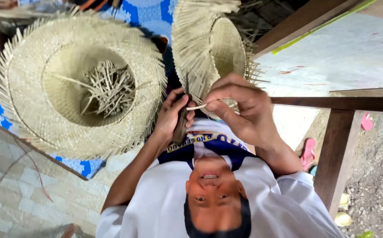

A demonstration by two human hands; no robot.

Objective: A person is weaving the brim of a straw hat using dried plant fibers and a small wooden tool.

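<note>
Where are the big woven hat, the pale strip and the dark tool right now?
big woven hat (33, 110), head view, on its flat brim.
pale strip (197, 106), head view, on the stretch between the two hands.
dark tool (180, 130), head view, on its handle.

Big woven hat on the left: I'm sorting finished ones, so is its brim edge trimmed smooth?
No, the big woven hat has loose strip ends sticking out all round its brim.

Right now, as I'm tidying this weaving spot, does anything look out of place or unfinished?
The large straw hat lies crown-down with a tangle of loose strips inside, its brim edge ragged with untrimmed ends. The second hat shows the same fringe. A pink sandal lies on the ground by the wooden post.
</note>
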